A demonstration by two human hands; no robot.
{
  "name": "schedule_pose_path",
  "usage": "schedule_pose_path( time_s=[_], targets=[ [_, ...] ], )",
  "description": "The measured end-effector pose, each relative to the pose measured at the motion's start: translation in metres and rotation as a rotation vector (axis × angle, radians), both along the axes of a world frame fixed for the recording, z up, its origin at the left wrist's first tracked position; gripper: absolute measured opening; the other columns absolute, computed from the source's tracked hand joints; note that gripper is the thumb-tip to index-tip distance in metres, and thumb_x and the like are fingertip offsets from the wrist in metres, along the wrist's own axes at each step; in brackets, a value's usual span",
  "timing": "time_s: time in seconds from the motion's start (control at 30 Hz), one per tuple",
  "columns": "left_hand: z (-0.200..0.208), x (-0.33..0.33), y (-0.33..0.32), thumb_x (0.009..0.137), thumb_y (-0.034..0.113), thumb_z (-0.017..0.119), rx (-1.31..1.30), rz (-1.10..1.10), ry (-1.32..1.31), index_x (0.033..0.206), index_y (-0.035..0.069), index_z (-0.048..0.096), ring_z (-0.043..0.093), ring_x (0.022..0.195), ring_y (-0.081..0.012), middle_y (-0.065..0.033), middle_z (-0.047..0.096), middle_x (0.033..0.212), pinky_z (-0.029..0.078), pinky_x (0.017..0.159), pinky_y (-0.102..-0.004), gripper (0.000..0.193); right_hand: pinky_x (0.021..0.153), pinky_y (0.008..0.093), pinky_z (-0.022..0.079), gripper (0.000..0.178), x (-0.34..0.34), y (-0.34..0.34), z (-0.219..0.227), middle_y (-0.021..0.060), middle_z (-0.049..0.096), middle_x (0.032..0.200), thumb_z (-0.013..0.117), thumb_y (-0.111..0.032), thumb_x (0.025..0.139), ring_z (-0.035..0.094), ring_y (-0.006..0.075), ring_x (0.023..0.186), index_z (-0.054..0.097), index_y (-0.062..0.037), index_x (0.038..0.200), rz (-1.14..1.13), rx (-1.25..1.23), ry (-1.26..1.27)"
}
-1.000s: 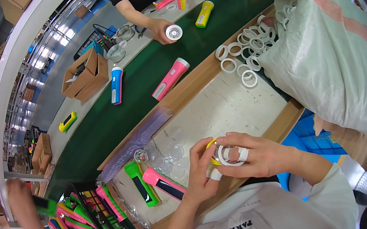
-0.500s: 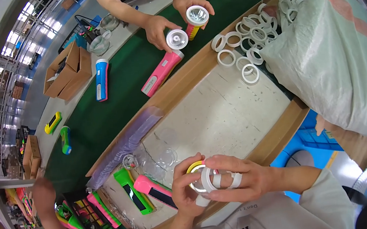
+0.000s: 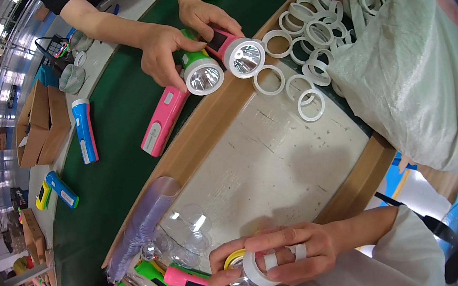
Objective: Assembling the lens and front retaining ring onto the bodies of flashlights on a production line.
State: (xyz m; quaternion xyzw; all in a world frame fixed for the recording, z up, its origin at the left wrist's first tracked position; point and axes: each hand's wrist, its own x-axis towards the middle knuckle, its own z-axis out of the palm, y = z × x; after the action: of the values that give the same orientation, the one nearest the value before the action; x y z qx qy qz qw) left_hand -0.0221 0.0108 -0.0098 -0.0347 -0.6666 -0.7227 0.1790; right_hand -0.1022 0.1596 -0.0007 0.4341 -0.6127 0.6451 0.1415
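At the near edge of the tray, my left hand (image 3: 225, 281) is closed around a flashlight head (image 3: 242, 281) with a yellow rim and a shiny reflector. My right hand (image 3: 302, 249), white tape on its fingers, grips a white plastic ring (image 3: 256, 269) against the front of that flashlight. The ring sits tilted at the lens; whether it is seated cannot be seen. Most of the flashlight body is hidden by my hands. Just left of them lie a pink flashlight (image 3: 182, 278) and a green flashlight (image 3: 164, 284).
Loose white rings (image 3: 311, 105) lie by a white woven sack (image 3: 400, 72) at right. Clear lenses (image 3: 193, 221) and a stack of them in a purplish sleeve (image 3: 144, 228) lie at left. Across the tray (image 3: 258, 139), a co-worker's hands (image 3: 163, 52) hold two flashlights over the green belt (image 3: 115, 124).
My hands keep their grip, with the ring turned more across the flashlight front. The co-worker now holds green and pink flashlights instead of a yellow one. A blurred arm at left has gone from view.
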Motion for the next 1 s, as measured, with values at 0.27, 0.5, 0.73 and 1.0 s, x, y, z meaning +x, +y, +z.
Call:
schedule_pose_path(
  time_s=[0.27,0.5,0.73,1.0],
  targets=[
    [0.016,-0.001,-0.001,0.082,0.057,0.064,0.009,-0.013,-0.294,0.11,0.022,0.039,0.056,0.102,-0.0326,-0.0159,0.045,0.114,0.051,0.085,-0.0468,0.051,0.083,0.0415,0.058,0.038,-0.004,-0.008,-0.006,0.0135,0.066,0.094,0.08,0.003,0.065,0.064,0.0382,0.103,0.057,0.0017,0.096,-0.106,-0.033,-0.033],
    [0.03,-0.001,0.008,0.083,0.057,0.064,0.091,0.082,-0.374,0.113,0.02,0.042,0.058,0.102,-0.0315,-0.0178,0.049,0.117,0.051,0.086,-0.0468,0.052,0.083,0.0376,0.059,0.03,-0.006,-0.006,0.001,0.0122,0.067,0.088,0.074,0.007,0.067,0.066,0.0373,0.099,0.059,0.0031,0.092,-0.107,-0.039,-0.088],
    [0.029,0.001,0.01,0.086,0.053,0.062,0.079,0.11,-0.386,0.128,0.016,0.036,0.056,0.108,-0.0333,-0.023,0.045,0.126,0.047,0.09,-0.0448,0.061,0.084,0.0389,0.058,0.02,-0.002,0.0,0.005,0.01,0.066,0.087,0.072,0.001,0.071,0.069,0.0303,0.089,0.06,0.0005,0.087,-0.159,0.085,-0.091],
    [0.003,0.012,0.008,0.092,0.056,0.05,-0.031,0.031,-0.266,0.129,0.021,0.034,0.056,0.108,-0.033,-0.0275,0.045,0.127,0.049,0.088,-0.0417,0.053,0.083,0.0363,0.058,0.018,-0.002,0.013,-0.002,0.0134,0.063,0.107,0.071,-0.004,0.076,0.062,0.0355,0.108,0.064,-0.0052,0.092,-0.086,0.108,0.079]
  ],
)
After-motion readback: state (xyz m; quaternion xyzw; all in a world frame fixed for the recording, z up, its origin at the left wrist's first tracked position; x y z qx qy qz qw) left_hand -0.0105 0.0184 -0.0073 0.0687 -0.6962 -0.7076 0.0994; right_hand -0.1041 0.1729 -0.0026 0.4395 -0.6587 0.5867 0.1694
